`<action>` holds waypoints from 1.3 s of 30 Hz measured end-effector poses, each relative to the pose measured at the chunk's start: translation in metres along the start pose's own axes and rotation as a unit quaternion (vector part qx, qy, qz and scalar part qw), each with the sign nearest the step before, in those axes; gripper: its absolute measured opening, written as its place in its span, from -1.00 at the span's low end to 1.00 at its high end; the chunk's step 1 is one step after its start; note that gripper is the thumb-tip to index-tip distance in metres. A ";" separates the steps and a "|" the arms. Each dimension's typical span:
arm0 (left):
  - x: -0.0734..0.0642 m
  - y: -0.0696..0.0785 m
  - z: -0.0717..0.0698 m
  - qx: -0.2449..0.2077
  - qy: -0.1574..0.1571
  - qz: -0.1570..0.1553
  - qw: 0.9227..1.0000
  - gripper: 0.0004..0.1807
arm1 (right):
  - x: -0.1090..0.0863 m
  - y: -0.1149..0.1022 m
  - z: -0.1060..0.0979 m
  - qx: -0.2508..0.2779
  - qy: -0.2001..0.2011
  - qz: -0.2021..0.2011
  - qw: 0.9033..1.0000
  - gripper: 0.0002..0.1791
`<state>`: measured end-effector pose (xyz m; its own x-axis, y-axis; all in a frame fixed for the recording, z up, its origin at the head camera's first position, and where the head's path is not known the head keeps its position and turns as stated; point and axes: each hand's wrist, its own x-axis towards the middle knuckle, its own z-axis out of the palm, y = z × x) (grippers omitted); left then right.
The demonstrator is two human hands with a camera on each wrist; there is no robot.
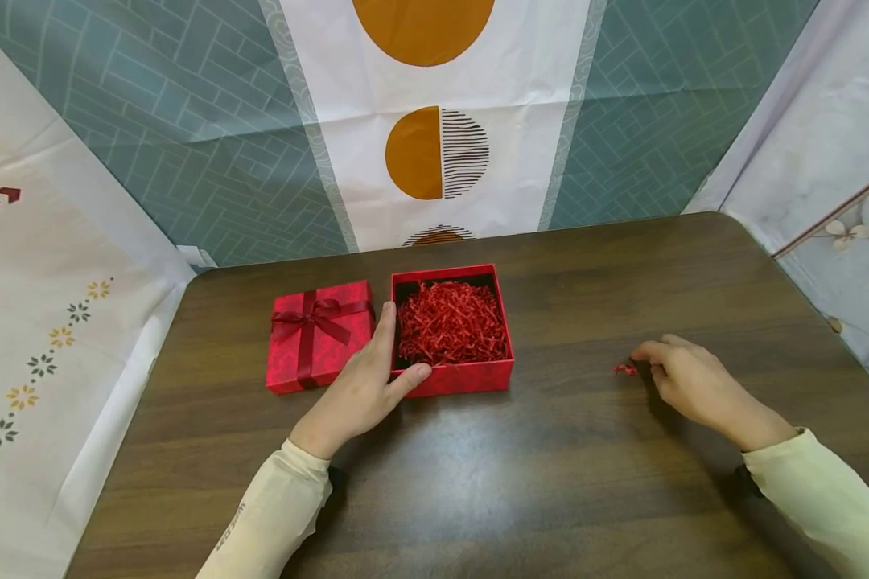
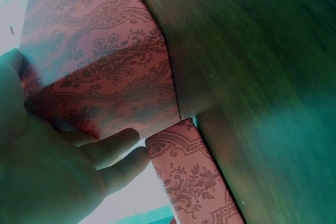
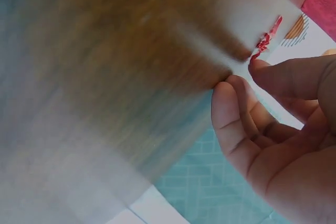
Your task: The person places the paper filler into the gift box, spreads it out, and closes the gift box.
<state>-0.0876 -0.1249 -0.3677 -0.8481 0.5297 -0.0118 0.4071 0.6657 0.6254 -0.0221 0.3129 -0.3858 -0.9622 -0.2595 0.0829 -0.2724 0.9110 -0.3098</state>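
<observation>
A red box [image 1: 471, 376], uncovered, holds crinkled red paper shreds [image 1: 452, 323]. My left hand [image 1: 358, 394] rests against its near left corner, thumb along the front wall and fingers straight along the left side. In the left wrist view the box's patterned wall [image 2: 100, 51] lies beside this hand. Off to the right, my right hand [image 1: 695, 386] reaches down to a small tuft of red paper shred [image 1: 626, 369] on the table. In the right wrist view one fingertip touches the shred [image 3: 266, 39], while a gap separates thumb and forefinger.
Left of the box lies its red lid [image 1: 290, 354] with a dark red ribbon bow [image 1: 319, 319]; the left hand is between them. The brown wooden table [image 1: 550, 482] ends at a patterned cloth backdrop [image 1: 246, 177], with light cloth along both sides.
</observation>
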 end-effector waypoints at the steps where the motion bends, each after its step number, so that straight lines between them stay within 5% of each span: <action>1: 0.000 0.000 0.000 0.000 0.000 0.000 1.000 0.13 | 0.000 0.000 0.000 -0.001 0.000 -0.002 1.000 -0.79; 15: 0.001 0.000 -0.002 -0.003 0.000 0.007 1.000 0.11 | -0.002 -0.006 0.000 0.000 -0.008 0.017 1.000 -0.96; 22: 0.001 0.000 -0.005 0.001 0.003 0.002 1.000 0.11 | 0.005 -0.018 0.001 -0.006 -0.026 0.053 0.998 -0.74; 30: 0.002 0.001 -0.006 0.009 0.008 0.001 1.000 0.12 | 0.013 -0.033 0.008 -0.068 0.016 0.021 0.997 -0.62; 39: 0.001 0.000 0.000 0.008 0.004 0.002 1.000 0.11 | 0.011 -0.042 0.017 -0.116 0.010 0.012 0.993 -0.78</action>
<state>-0.0882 -0.1245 -0.3682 -0.8495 0.5276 -0.0032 0.4153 0.6725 0.6126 -0.0213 0.2663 -0.3876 -0.9676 -0.2325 0.0980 -0.2410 0.9667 -0.0861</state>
